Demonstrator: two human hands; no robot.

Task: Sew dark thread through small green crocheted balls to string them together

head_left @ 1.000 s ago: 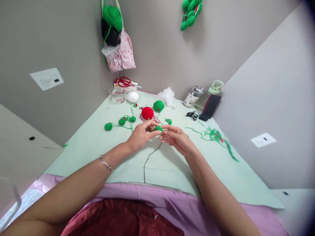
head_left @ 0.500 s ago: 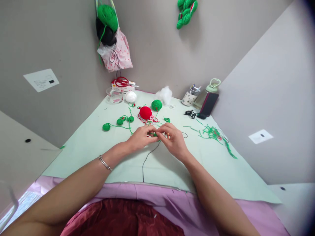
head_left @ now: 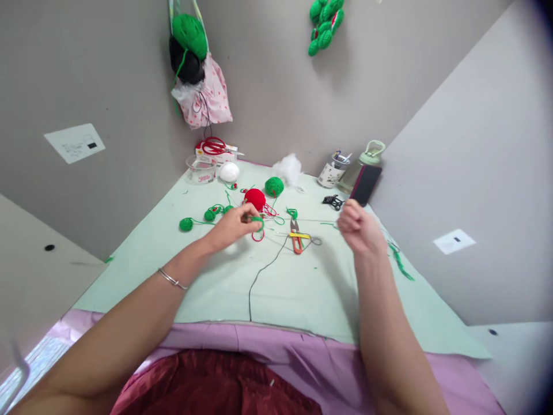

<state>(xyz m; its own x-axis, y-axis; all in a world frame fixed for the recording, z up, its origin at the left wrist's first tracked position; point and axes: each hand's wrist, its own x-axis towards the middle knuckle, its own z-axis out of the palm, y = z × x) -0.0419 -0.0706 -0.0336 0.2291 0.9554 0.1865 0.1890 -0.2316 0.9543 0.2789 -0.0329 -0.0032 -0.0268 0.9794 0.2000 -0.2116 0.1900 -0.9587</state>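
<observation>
My left hand (head_left: 233, 226) pinches a small green yarn piece (head_left: 258, 221), with a red yarn loop (head_left: 258, 236) hanging just below it. A thin pale thread (head_left: 319, 220) runs taut from near that piece across to my right hand (head_left: 362, 229), which is closed in a fist above the table's right side. Whether a needle is inside the fist is hidden. Between the hands lie thread snips (head_left: 296, 243) with orange handles and a yellow band. A red yarn ball (head_left: 254, 199) sits just behind my left hand, and a small green piece (head_left: 292, 213) lies beyond the snips.
Small green balls (head_left: 185, 224) lie at left. Farther back are a green yarn ball (head_left: 274, 186), white stuffing (head_left: 288, 169), a white ball (head_left: 228, 172), a clear tub (head_left: 201, 171) and red scissors (head_left: 213, 146). A pen cup (head_left: 333, 172), a bottle (head_left: 371, 153) and a phone (head_left: 366, 184) stand at right.
My hands were together over the table's middle. My right hand has moved far right and closed, drawing a thread taut. My left hand has shifted slightly left, and the snips now show.
</observation>
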